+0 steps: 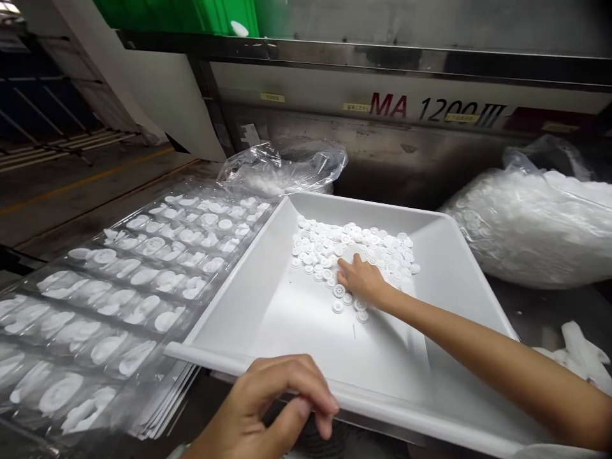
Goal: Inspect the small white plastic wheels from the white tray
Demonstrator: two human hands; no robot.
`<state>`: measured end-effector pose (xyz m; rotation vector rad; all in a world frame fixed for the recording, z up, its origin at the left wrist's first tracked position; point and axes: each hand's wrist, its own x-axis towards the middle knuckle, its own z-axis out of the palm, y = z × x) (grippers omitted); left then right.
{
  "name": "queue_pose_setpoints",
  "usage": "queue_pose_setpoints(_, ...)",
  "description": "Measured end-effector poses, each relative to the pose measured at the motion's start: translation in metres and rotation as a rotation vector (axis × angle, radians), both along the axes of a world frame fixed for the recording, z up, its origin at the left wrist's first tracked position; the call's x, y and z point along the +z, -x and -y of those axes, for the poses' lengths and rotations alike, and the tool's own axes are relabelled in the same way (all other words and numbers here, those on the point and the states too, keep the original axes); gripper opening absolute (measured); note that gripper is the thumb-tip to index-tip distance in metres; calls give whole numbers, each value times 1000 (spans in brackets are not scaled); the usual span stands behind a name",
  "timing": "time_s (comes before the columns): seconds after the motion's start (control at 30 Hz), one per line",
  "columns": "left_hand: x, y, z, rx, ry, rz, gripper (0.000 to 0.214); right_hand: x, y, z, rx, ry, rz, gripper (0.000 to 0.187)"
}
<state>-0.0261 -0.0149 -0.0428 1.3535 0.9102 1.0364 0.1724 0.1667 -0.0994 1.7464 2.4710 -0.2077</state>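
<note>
A large white tray (pixel 268 306) holds a heap of small round white plastic parts (pixel 349 245) near its far side. My right hand (pixel 362 278) reaches into the tray, its fingers curled down on the near edge of the heap. My left hand (pixel 268 408) is at the tray's near rim, fingers bent over the edge, thumb beneath. Left of the tray lies a stack of clear blister sheets (pixel 109 299) with round pockets, several holding white parts.
A clear bag (pixel 287 167) with white parts sits behind the tray. A big full bag of white parts (pixel 535 223) lies at the right. Behind stands a steel machine panel marked MA 1200 (pixel 430 108). White gloves or scraps (pixel 583 354) lie far right.
</note>
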Motion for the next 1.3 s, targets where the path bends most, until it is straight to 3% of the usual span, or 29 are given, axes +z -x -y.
queue_pose_setpoints(0.1,2,-19,-12,-84,2,144,18,0,-13,12,-11,40,-46,32)
queue_pose_setpoints(0.2,-3,-28,-21,-74,70,264,15,-2,-30,25,-2,84,-103,30)
queue_pose_setpoints(0.37,7,-49,-33,53,411,570,8,4,-61,35,14,113,-245,26)
queue_pose_setpoints(0.4,11,-56,-34,92,512,621,3,11,-66,37,15,99,-286,25)
queue_pose_setpoints(0.5,20,-78,-38,197,780,748,23,47,-77,50,22,8,-427,27)
queue_pose_setpoints(0.6,23,-99,-43,204,905,868,29,88,-73,75,71,-76,-553,29)
queue_pose_setpoints(0.7,24,-112,-48,144,936,989,34,107,-59,102,182,30,-576,17)
queue_pose_setpoints(0.9,18,-113,-50,216,949,1104,37,98,-50,112,251,233,-630,41)
queue_pose_setpoints(1.07,18,-111,-47,201,919,1119,39,99,-58,104,186,256,-783,45)
queue_pose_setpoints(1.3,21,-113,-49,201,903,1087,54,106,-65,105,25,308,-938,25)
